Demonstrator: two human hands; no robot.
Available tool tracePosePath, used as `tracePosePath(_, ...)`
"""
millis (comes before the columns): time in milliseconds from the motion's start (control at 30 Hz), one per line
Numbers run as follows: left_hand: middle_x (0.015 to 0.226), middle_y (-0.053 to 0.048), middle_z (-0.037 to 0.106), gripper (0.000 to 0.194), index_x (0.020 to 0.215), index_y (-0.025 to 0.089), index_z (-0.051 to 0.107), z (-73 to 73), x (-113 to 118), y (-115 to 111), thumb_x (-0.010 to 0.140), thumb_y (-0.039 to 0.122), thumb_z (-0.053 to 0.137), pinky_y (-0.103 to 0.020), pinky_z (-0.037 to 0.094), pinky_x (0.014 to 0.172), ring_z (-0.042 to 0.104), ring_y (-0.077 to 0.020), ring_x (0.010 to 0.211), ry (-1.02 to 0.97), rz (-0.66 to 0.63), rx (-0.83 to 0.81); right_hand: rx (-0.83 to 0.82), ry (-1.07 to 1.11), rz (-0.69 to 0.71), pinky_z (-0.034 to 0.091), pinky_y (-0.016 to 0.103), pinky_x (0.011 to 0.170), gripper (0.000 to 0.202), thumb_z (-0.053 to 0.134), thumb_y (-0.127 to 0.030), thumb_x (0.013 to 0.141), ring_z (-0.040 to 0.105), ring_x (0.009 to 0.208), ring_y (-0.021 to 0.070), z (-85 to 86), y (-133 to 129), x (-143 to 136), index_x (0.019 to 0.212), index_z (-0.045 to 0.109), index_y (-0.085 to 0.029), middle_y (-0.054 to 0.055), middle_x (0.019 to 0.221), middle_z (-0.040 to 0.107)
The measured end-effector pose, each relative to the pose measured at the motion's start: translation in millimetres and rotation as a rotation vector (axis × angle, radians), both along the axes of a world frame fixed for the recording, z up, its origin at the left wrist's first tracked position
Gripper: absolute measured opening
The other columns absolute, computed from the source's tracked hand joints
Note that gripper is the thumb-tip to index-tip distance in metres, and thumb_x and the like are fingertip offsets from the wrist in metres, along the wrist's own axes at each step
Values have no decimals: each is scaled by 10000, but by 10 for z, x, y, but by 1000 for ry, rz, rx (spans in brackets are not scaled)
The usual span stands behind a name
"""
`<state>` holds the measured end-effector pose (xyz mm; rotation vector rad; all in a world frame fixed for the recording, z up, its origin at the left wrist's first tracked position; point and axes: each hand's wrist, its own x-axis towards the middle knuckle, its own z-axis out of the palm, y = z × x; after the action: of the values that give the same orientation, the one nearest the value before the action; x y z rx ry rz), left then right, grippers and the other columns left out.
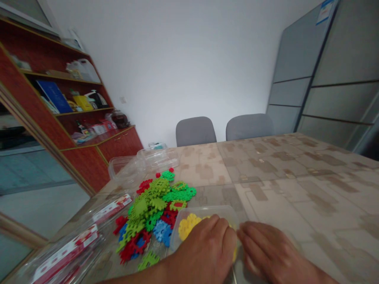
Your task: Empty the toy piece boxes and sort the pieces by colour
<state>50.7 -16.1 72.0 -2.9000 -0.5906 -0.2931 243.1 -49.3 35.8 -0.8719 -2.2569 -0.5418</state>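
A clear plastic container point(207, 211) with yellow gear-shaped toy pieces point(188, 225) in it stands at the near edge of the table. My left hand point(207, 244) reaches over it, fingers curled down; whatever they hold is hidden behind the knuckles. On the container's right side, my right hand point(266, 248) is closed, its fingertips against the rim. Left of the container lies a loose pile of green gear pieces point(151, 193), red gear pieces point(137, 244) and blue gear pieces point(162, 230).
Clear plastic packages with red-and-white labels point(68, 252) lie at the table's left. Several clear tubs point(127, 165) stand behind the pile. Two grey chairs point(195, 130) are across the patterned table point(266, 169). A wooden shelf unit point(59, 79) is at the left.
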Motion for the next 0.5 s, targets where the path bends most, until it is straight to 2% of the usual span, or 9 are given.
tracePosePath(100,832,-57,586,172,870,141,550,4,13,-8,891,40,412,-340,437,634,520,-207,737,0,6,-7,31,43,-11,519,279,541,296,347,-33,876,614,582,181,-9,15,-18,811,602,-169,59,681,653)
tracePosePath(233,915,-79,615,169,933,135,561,-33,37,-9,888,51,421,-345,475,709,544,-222,818,-29,61,-106,20,106,-23,508,261,528,295,360,-10,854,607,571,170,-50,43,-12,805,597,-177,53,679,648)
tracePosePath(500,951,-101,629,174,937,108,575,-132,81,17,875,36,429,-312,489,758,557,-217,867,-110,60,-219,47,131,-6,546,262,559,304,350,-22,900,647,592,170,-61,53,13,821,608,-162,66,684,677)
